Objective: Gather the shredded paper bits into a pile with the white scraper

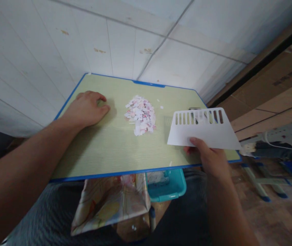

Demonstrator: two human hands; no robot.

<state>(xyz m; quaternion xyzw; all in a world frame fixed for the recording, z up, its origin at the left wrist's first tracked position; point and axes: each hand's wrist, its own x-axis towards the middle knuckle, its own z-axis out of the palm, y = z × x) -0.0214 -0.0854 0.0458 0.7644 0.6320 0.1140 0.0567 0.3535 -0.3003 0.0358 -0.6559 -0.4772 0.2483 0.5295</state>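
Observation:
In my right hand is a flat white dough scraper-like plate with a row of slots along its far edge. My right thumb lies on its near side, the other fingers underneath, and it is raised above the right part of the table. A heap of small torn paper scraps, white and pinkish, lies in the middle of the pale green tabletop. Left of the heap, my left hand rests on the table, fingers loosely curled, thumb and forefinger apart, holding nothing.
A turquoise basket with pale scraps inside and a patterned bag or box sit below the table's near edge. The table has a blue rim against a white wall. Cardboard boxes stand at the right.

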